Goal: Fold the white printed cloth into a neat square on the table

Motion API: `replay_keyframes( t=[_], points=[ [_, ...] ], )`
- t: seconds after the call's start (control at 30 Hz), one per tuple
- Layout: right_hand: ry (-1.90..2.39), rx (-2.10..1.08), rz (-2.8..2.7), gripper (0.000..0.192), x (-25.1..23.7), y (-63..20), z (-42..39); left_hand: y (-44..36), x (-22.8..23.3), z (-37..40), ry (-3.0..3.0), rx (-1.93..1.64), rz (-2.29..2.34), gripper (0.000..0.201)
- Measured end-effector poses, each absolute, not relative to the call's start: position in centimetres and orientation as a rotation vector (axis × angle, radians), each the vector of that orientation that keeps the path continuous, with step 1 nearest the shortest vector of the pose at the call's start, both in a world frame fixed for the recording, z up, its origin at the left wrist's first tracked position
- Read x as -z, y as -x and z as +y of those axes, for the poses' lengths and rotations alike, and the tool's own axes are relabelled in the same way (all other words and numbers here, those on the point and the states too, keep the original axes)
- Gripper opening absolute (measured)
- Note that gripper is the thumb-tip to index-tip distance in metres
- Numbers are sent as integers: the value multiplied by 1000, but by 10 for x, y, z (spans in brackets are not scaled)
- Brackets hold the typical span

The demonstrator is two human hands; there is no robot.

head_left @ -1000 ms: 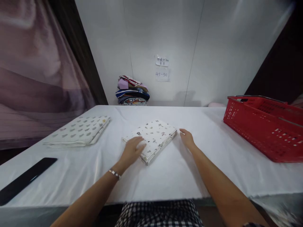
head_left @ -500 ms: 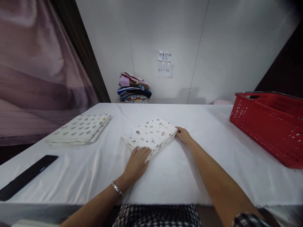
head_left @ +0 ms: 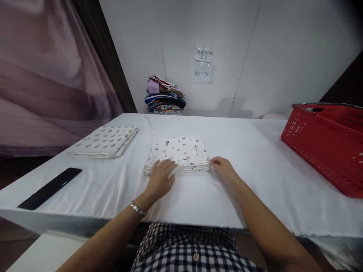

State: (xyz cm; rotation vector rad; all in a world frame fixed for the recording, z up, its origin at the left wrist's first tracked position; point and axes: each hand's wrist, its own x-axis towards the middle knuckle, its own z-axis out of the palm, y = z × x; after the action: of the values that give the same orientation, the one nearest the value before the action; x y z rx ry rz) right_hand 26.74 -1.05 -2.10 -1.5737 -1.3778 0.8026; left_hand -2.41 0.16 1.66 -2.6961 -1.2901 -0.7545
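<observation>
A folded white cloth (head_left: 181,151) printed with small palm trees and other motifs lies in front of me, its layered edge facing me. My left hand (head_left: 161,177) rests on the cloth's front left part, fingers stretched out, with a silver bracelet on the wrist. At the front right corner, my right hand (head_left: 224,169) has its fingertips closed in a pinch on the edge of the cloth. Farther left sits a second folded white cloth (head_left: 104,141) with rows of grey shapes, apart from both hands.
A white covered table (head_left: 244,147) bears everything. A black flat slab (head_left: 51,189) lies at its left front. At the right stands a red plastic basket (head_left: 323,147). Beyond the far edge is a pile of folded fabrics (head_left: 164,96), with handwritten paper signs (head_left: 203,64) on the wall.
The printed cloth has turned from a slant to nearly square with the table's front edge. Both hands have stayed at its front side. The camera view has tilted down somewhat.
</observation>
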Motion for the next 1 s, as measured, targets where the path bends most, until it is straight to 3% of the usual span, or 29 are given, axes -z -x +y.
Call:
replay_keyframes(
  t=[0.37, 0.77, 1.0],
  points=[
    [1635, -603, -1620, 21, 23, -264, -11, -77, -9, 18, 2957, 900, -1087, 16],
    [1625, -634, -1675, 22, 20, -262, -10, -97, 3, 27, 2923, 836, -1135, 17],
    [1692, -496, -1796, 18, 14, -262, -13, -97, 4, 25, 2914, 834, -1081, 17]
  ],
)
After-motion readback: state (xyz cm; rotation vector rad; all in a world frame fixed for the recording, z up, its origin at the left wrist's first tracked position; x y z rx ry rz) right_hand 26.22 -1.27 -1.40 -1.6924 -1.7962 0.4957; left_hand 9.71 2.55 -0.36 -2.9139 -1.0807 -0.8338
